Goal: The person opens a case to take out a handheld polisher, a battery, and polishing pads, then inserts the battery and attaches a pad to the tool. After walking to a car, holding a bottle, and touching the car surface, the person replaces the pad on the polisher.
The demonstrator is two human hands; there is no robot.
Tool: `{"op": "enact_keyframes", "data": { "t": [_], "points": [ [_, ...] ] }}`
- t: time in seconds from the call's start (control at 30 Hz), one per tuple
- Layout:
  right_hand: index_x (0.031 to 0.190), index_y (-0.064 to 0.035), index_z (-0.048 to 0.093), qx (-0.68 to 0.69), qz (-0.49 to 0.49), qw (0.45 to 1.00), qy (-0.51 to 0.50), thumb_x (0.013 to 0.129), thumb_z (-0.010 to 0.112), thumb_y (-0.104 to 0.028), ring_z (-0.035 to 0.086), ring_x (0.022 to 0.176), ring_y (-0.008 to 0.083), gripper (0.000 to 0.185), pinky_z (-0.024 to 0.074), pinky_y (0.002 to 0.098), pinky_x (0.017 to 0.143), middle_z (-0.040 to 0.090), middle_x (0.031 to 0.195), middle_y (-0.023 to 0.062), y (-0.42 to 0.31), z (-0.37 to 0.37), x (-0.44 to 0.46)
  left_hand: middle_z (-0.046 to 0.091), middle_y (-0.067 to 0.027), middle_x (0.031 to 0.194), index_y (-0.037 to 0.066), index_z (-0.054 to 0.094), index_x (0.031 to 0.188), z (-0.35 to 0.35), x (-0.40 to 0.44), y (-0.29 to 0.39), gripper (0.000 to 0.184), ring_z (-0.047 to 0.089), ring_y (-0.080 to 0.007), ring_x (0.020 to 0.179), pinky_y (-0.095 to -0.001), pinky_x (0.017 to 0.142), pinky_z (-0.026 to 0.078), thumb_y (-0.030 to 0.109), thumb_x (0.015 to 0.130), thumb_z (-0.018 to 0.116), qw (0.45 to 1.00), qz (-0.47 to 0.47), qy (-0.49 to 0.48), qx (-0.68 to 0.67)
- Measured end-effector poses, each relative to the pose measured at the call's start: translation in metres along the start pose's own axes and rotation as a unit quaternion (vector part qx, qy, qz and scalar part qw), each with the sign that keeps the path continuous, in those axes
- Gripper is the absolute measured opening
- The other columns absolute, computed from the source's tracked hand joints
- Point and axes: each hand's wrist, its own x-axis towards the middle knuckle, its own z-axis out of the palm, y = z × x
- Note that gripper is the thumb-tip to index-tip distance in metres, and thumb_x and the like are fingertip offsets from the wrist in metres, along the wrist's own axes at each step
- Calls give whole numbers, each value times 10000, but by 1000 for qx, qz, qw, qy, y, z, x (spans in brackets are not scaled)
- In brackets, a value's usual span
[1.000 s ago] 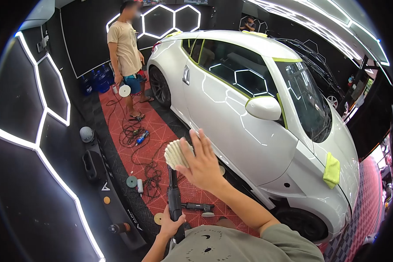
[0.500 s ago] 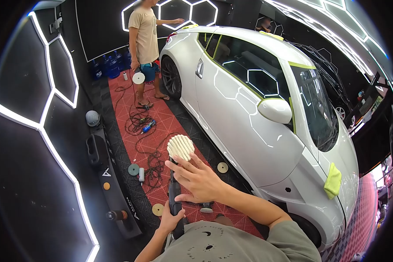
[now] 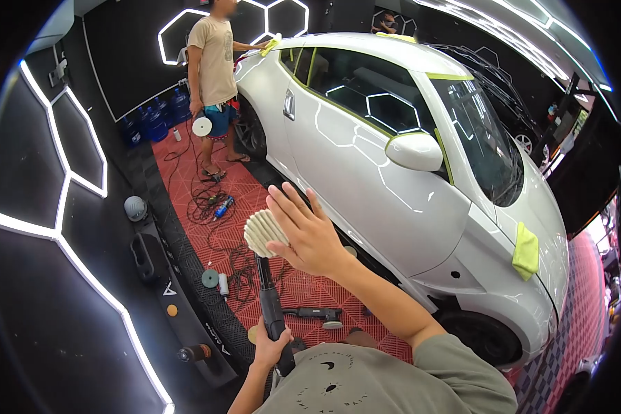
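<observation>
My left hand [image 3: 272, 347] is wrapped round the black body of a car polisher [image 3: 272, 307], which points away from me. At its far end is a round, cream-coloured ridged pad [image 3: 261, 233], facing up. My right hand [image 3: 309, 238] is spread open at the pad's right edge, fingers stretched out and overlapping it in view; whether the palm touches it I cannot tell. Alongside stands the white car [image 3: 386, 214], with yellow-green masking tape around its windows.
A second polisher [image 3: 314, 314] lies on the red floor tiles [image 3: 186, 186] near my feet. Cables, a white bottle [image 3: 223, 285] and a green pad [image 3: 210, 278] lie to the left. Another person [image 3: 214, 76] stands by the car's rear. A yellow-green cloth [image 3: 526, 251] rests on its front.
My right hand has shifted up and turned, its fingers now pointing upward. The pad has moved slightly left. The other person's hand now reaches a yellow cloth on the car's rear.
</observation>
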Motion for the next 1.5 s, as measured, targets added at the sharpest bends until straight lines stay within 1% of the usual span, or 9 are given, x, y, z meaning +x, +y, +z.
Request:
{"op": "enact_keyframes", "data": {
  "t": [0.13,0.27,0.33,0.53,0.63,0.93,1.1,1.27,1.5],
  "points": [
    [1415,49,390,158,-211,956,-130,892,583,-514,274,1450,339,792,207,485,1178,336,1536,183,-29,13,-30,609,-85,833,-42,428,1161,3,-1,-1,399,637,-145,679,-281,635,541,25,847,664,999,15,-23,21],
    [1426,69,359,124,-183,974,-44,909,562,-520,260,1449,372,809,214,491,1175,312,1540,215,-23,-1,-18,644,-82,762,-71,467,1135,3,1,-6,385,658,-149,644,-292,609,546,20,821,669,997,40,-15,71],
    [1397,106,384,57,1,998,17,934,509,-519,269,1440,382,787,188,477,1187,325,1515,252,-14,-2,-10,655,-83,740,-79,478,1128,2,1,-6,389,665,-151,632,-294,602,547,31,811,675,996,58,-7,71],
    [1373,76,439,136,-128,976,-109,939,536,-465,259,1451,359,701,227,474,1176,358,1502,231,-28,-4,-55,602,-84,817,-26,411,1199,1,0,-6,438,633,-158,669,-285,618,524,8,831,647,996,21,-40,75],
    [1413,-5,432,152,-85,985,-2,867,675,-308,382,1391,354,670,313,492,1134,458,1440,192,-13,-16,-43,644,-63,769,-53,462,1156,4,2,1,447,651,-136,646,-273,602,537,82,807,707,997,30,-9,70],
    [1458,44,323,174,-58,982,-47,913,609,-382,286,1437,376,748,240,458,1168,315,1524,244,-17,-21,-46,599,-54,842,-8,446,1189,6,-5,3,484,611,-126,696,-272,630,518,95,809,727,996,8,-37,77],
    [1462,72,286,188,97,976,56,919,598,-423,246,1439,421,797,221,465,1172,271,1531,279,17,-24,-40,601,-54,844,-10,442,1197,8,-4,12,478,616,-127,702,-277,643,524,62,809,711,993,45,-62,90],
    [1348,118,440,79,-13,995,-64,918,567,-490,226,1452,408,755,196,498,1172,260,1535,282,-11,-32,-72,597,-65,841,-12,420,1206,7,-5,4,451,625,-136,709,-280,659,535,-4,819,651,997,42,-55,36],
    [1332,37,495,120,36,987,96,918,566,-429,285,1423,404,627,229,504,1152,335,1510,230,3,-59,-35,579,-72,835,-7,389,1211,5,-6,-6,460,626,-141,713,-272,627,528,-31,823,635,997,41,-41,-52]
  ]
}}
